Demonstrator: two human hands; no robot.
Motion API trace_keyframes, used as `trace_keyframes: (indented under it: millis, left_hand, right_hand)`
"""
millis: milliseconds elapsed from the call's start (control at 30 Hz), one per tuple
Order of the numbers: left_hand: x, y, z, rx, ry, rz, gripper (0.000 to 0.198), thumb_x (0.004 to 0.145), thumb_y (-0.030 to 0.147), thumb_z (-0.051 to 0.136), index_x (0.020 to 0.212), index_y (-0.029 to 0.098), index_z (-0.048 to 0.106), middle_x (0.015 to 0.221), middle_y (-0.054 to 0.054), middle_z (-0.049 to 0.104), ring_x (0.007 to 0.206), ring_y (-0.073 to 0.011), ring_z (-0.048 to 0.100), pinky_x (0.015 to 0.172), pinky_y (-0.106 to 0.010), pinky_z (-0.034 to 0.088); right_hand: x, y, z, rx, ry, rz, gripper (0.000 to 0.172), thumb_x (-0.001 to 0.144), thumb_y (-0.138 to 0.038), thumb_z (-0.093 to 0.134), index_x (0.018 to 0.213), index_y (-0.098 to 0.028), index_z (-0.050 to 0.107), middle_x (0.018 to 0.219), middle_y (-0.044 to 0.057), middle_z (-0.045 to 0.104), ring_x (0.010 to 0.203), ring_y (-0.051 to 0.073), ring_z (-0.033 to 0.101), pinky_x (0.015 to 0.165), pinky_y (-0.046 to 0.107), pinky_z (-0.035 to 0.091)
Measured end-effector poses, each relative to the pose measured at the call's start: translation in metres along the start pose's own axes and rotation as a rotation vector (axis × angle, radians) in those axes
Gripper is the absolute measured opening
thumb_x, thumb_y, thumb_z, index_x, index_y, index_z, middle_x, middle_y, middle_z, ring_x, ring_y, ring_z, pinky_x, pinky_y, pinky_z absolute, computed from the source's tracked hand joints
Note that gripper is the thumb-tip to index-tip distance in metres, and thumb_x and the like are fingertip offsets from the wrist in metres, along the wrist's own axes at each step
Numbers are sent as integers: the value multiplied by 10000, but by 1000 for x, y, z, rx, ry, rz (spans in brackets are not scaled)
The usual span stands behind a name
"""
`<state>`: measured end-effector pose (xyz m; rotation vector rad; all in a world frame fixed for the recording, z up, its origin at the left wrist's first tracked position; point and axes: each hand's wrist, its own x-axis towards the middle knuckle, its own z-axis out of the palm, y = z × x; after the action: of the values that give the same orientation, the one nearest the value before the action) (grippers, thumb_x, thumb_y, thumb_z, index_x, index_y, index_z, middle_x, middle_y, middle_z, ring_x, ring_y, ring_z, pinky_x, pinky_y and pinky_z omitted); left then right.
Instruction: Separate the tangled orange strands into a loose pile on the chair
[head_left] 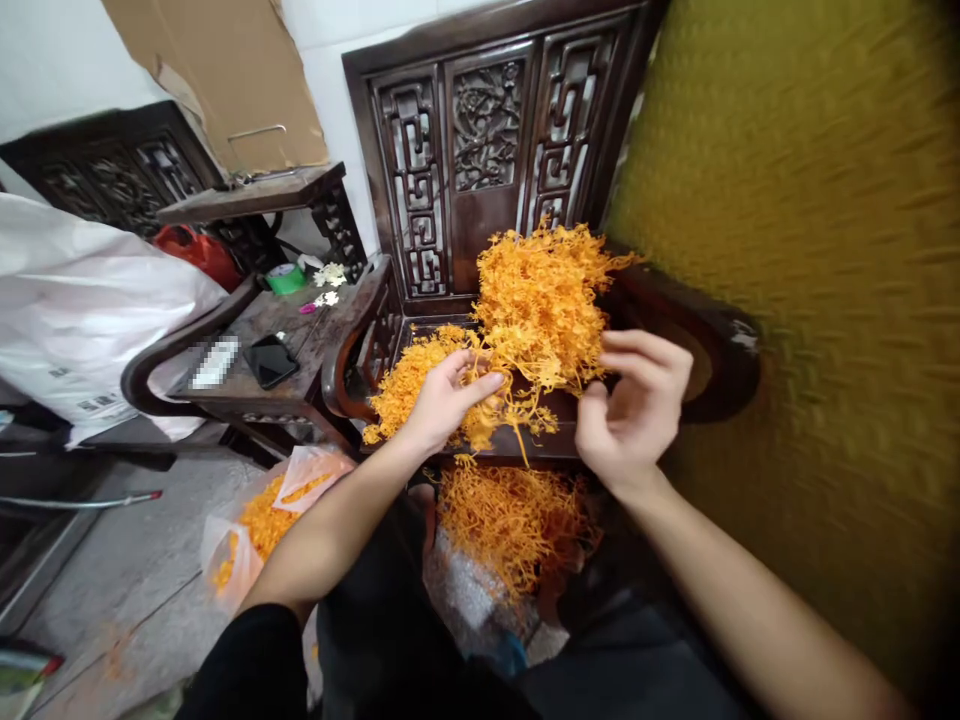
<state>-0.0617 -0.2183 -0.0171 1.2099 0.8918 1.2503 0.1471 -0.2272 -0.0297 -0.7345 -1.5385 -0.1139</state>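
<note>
A tangled clump of orange plastic sprigs (541,300) rests on the seat of a dark carved wooden chair (480,150). My left hand (442,400) pinches strands at the clump's lower left. My right hand (637,405) curls its fingers into the clump's right side, thumb raised. A second heap of orange sprigs (409,380) lies on the seat to the left. More loose sprigs (510,520) sit below the seat edge, on my lap.
A plastic bag of orange pieces (262,520) lies on the floor at left. A side table (247,385) carries a black phone (270,360), green tape roll (286,278) and small white flowers (328,275). A white sack (82,300) and a yellow blurred surface (810,300) flank the chair.
</note>
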Motion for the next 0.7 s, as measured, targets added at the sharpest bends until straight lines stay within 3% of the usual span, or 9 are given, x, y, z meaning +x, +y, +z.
trace_keyframes:
  millis: [100, 167, 233, 300, 400, 500, 600, 700]
  left_hand:
    - [-2, -3, 2, 149, -19, 52, 359, 808, 413, 849, 989, 176, 651, 1054, -52, 692, 1029, -207, 648, 993, -384, 507]
    - [-3, -5, 5, 222, -23, 76, 354, 813, 408, 840, 1008, 179, 652, 1083, -65, 704, 1078, -231, 653, 1009, -393, 510]
    - [-4, -7, 8, 257, -12, 63, 330, 828, 375, 809, 1056, 182, 667, 1107, -73, 720, 1098, -244, 661, 999, -392, 521]
    - [-5, -7, 10, 242, 9, -2, 295, 830, 318, 757, 1082, 184, 681, 1079, -66, 737, 1041, -238, 678, 952, -384, 537]
    - [-6, -6, 11, 142, 56, -98, 240, 770, 270, 719, 989, 181, 680, 1015, -54, 753, 948, -224, 686, 906, -374, 542]
    - [-6, -5, 11, 46, 81, -140, 224, 734, 272, 727, 926, 181, 659, 1007, -61, 756, 1007, -243, 689, 956, -386, 522]
    - [-7, -4, 10, 11, 56, -152, 263, 735, 269, 729, 974, 192, 652, 995, -60, 749, 1051, -254, 683, 968, -384, 503]
    - [-9, -7, 10, 64, -19, -171, 263, 748, 256, 722, 996, 197, 657, 966, -42, 738, 971, -217, 670, 905, -344, 498]
  right_hand:
    - [0, -7, 2, 198, -165, 353, 417, 971, -317, 666, 1379, -295, 584, 1291, 112, 636, 1133, 266, 672, 943, 467, 593]
    - [3, -11, 4, 201, -287, 457, 287, 954, -345, 712, 1225, -255, 683, 1140, 85, 698, 992, 232, 691, 835, 407, 582]
    - [6, -12, 4, 154, -294, 513, 122, 938, -334, 739, 992, -225, 744, 965, 57, 717, 877, 207, 676, 753, 369, 545]
    - [9, -12, 2, 168, -279, 559, 118, 915, -327, 767, 886, -213, 753, 900, 47, 717, 825, 193, 663, 719, 350, 527]
    - [10, -12, 0, 353, -412, 658, 190, 888, -384, 794, 974, -215, 784, 995, 62, 738, 845, 197, 692, 729, 348, 560]
    - [4, -10, 2, 515, -545, 758, 335, 883, -466, 790, 1089, -203, 758, 1033, 85, 741, 841, 206, 721, 719, 347, 592]
    - [-2, -4, 6, 480, -431, 763, 544, 796, -512, 862, 1193, -202, 658, 1091, 100, 708, 853, 194, 700, 679, 310, 576]
    - [3, 1, 10, 436, -402, 690, 660, 873, -593, 761, 1373, -226, 537, 1191, 117, 652, 834, 165, 655, 652, 292, 537]
